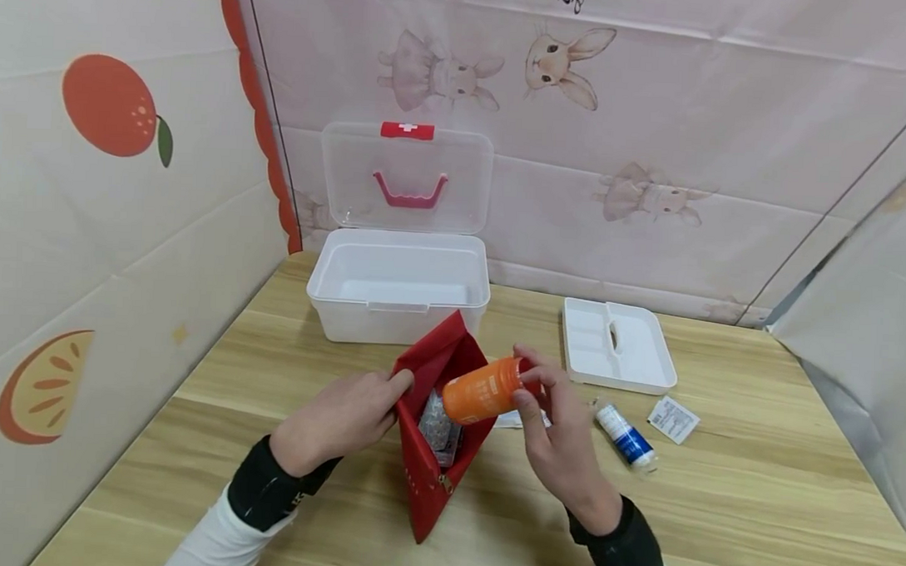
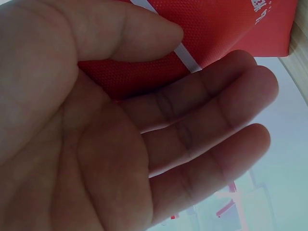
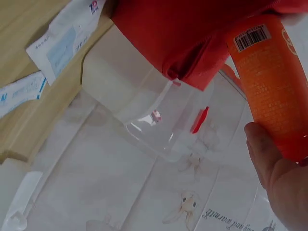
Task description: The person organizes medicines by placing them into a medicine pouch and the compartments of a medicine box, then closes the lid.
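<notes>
I have both hands busy at the table (image 1: 775,486). My left hand (image 1: 347,417) pinches the left edge of the red pouch (image 1: 421,486) with the thumb on its outside; in the left wrist view, three of its fingers stretch out past the thumb. My right hand (image 1: 567,437) grips the orange bottle (image 1: 481,392) by its red end. The bottle is tilted, its other end at the pouch's open mouth — whether it touches what is in there, I can't tell. Below it, inside the pouch, I make out a greyish packet (image 1: 436,424).

Beyond the pouch stands the white box (image 1: 392,322), its clear lid (image 1: 352,179) raised, with a red latch (image 1: 407,131) and a pink handle (image 1: 409,201). To its right lies the white tray (image 1: 653,357). Nearer me, right of my right hand, a blue-and-white wrapped roll (image 1: 629,439) lies just beside a small square packet (image 1: 674,420). My right wrist view also shows two white-and-blue packets (image 3: 62,45) lying on the table — their print is too blurred to read.
</notes>
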Available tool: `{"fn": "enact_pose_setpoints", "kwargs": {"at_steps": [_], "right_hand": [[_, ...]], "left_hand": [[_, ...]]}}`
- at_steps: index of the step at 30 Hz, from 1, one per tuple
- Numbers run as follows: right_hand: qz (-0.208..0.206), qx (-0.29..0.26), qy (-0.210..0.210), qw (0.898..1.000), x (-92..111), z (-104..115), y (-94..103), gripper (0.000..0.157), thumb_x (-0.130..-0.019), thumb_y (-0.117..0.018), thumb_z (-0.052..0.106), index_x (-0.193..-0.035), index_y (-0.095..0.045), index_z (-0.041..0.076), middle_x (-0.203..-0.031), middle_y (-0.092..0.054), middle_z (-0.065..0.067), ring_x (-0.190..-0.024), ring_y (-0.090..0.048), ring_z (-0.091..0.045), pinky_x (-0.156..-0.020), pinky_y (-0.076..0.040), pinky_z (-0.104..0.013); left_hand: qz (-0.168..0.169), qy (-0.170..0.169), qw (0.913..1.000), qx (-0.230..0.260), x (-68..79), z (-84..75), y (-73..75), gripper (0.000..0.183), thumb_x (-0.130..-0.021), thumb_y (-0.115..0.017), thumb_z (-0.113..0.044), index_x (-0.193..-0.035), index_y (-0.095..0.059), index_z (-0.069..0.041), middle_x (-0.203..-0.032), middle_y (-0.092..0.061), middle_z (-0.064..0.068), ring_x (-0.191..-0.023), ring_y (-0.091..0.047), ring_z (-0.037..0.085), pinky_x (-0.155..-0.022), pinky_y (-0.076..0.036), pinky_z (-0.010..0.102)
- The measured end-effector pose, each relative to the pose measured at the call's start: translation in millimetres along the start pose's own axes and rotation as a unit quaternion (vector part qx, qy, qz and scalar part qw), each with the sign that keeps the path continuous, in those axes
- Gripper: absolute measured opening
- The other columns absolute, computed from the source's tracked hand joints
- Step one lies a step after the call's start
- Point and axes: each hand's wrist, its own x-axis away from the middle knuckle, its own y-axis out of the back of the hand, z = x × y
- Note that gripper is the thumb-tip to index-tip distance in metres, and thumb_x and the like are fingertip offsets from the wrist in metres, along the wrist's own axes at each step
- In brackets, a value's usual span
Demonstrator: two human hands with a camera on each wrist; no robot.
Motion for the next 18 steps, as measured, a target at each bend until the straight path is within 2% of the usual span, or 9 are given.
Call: {"fn": "enact_pose_setpoints", "kwargs": {"at_steps": [7,12,15,18], "right_hand": [[0.059,0.028,-0.027,0.997,4.9,-6.9,-12.2,0.024,-0.092,-0.063,-0.006,-0.112,-0.053,0.003,-0.139,-0.055,-0.016,-0.122,-0.058,-0.029,-0.088,-0.056,-0.039],[0.118,0.031,-0.062,0.991,8.0,-7.9,-19.1,0.025,-0.096,-0.063,0.006,-0.119,-0.054,0.007,-0.138,-0.057,-0.011,-0.116,-0.062,-0.022,-0.086,-0.056,-0.035],[0.144,0.042,-0.080,0.985,9.1,-6.2,-22.5,0.031,-0.097,-0.063,0.012,-0.126,-0.054,0.007,-0.140,-0.057,-0.008,-0.118,-0.061,-0.020,-0.090,-0.055,-0.035],[0.152,0.068,-0.089,0.982,9.1,-4.9,-25.2,0.037,-0.097,-0.065,0.017,-0.130,-0.055,0.007,-0.144,-0.054,-0.008,-0.130,-0.053,-0.023,-0.096,-0.052,-0.039]], "left_hand": [[0.002,0.000,1.0000,-0.002,-0.3,0.7,-0.2,0.017,-0.092,-0.065,-0.004,-0.102,-0.051,-0.009,-0.074,-0.053,-0.002,-0.061,-0.048,0.009,-0.057,-0.044,0.021],[-0.003,-0.003,1.0000,-0.009,-0.5,0.8,-0.5,0.017,-0.092,-0.066,-0.004,-0.101,-0.051,-0.008,-0.074,-0.054,-0.003,-0.061,-0.048,0.008,-0.056,-0.044,0.021],[-0.002,0.000,0.9999,-0.011,-0.7,0.2,-0.8,0.018,-0.092,-0.067,-0.006,-0.101,-0.052,-0.009,-0.074,-0.055,-0.002,-0.061,-0.049,0.008,-0.057,-0.044,0.021],[0.001,0.004,0.9999,-0.012,-0.8,-0.3,-1.0,0.019,-0.092,-0.068,-0.006,-0.102,-0.052,-0.008,-0.074,-0.055,-0.002,-0.061,-0.049,0.009,-0.057,-0.045,0.021]]}}
